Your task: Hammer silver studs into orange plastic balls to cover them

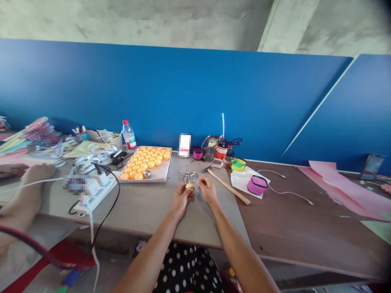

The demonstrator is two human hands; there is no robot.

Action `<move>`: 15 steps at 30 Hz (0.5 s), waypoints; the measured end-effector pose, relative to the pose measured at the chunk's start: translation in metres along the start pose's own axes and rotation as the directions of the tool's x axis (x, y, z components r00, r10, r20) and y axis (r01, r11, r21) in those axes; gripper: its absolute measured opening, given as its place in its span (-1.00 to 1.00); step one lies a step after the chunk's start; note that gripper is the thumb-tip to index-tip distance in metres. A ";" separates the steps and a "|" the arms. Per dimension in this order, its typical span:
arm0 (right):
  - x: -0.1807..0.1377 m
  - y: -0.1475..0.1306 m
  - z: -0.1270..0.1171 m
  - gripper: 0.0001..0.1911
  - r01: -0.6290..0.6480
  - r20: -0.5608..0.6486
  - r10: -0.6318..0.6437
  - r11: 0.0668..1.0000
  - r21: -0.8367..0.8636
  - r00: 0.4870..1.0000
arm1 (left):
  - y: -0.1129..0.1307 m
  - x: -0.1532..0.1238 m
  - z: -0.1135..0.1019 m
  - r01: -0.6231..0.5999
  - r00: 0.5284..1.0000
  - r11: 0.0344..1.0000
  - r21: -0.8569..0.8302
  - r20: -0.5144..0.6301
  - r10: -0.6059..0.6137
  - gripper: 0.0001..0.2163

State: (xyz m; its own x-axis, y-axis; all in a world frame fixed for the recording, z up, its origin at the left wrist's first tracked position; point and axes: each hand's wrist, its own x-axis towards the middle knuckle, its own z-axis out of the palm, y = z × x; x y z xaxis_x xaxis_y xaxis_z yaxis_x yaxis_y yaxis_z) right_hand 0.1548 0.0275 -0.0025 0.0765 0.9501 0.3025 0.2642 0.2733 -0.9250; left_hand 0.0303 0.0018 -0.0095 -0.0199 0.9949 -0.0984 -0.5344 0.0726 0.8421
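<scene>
In my left hand (182,195) is an orange ball (190,185), like a table-tennis ball, with small silver pieces on its lower part. The fingers are closed around it. My right hand (207,190) is just to the right of the ball, thumb and fingers pinched together. Whatever may be between those fingertips is too small to make out. Just beyond both hands lies a loose pile of shiny silver pieces (190,176). Rows of orange balls (143,160) fill much of a shallow white box (163,171) at the left. Among them is a silver-covered ball (147,174).
A hammer (230,187) lies right of my hands, beside a pink pouch (257,185) on white paper. Farther left are a power strip (97,195) with cables and a bottle (129,136). Another person's arm (27,195) rests at the far left. A blue partition (189,93) stands behind.
</scene>
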 end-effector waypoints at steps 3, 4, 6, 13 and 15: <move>-0.002 0.004 -0.006 -0.71 0.111 -0.052 -0.148 0.893 -0.436 0.988 | 0.006 -0.002 0.000 0.057 0.998 0.994 -0.088 0.013 -0.056 -0.66; -0.003 0.005 -0.007 -0.65 0.116 -0.016 -0.150 0.825 -0.554 0.989 | 0.007 -0.002 0.000 0.065 0.998 0.992 -0.106 0.020 -0.064 -0.66; -0.006 0.007 -0.007 -0.60 0.132 0.077 -0.110 0.701 -0.701 0.991 | 0.009 -0.003 0.000 0.071 0.997 0.990 -0.125 0.023 -0.068 -0.67; -0.010 0.007 -0.005 -0.73 0.195 0.188 -0.071 0.560 -0.805 0.980 | 0.009 -0.005 0.001 0.079 0.996 0.986 -0.143 0.045 -0.074 -0.68; -0.011 0.005 -0.003 -0.70 0.215 0.187 -0.107 0.565 -0.797 0.977 | 0.009 -0.005 0.001 0.074 0.996 0.986 -0.146 0.051 -0.068 -0.68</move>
State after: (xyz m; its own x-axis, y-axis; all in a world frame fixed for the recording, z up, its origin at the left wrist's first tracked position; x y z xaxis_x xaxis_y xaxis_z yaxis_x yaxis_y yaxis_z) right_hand 0.1584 0.0178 -0.0100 -0.1333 0.9266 0.3517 0.9318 0.2381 -0.2740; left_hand 0.0262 -0.0019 -0.0006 0.0592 0.9900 -0.1282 -0.6519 0.1356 0.7461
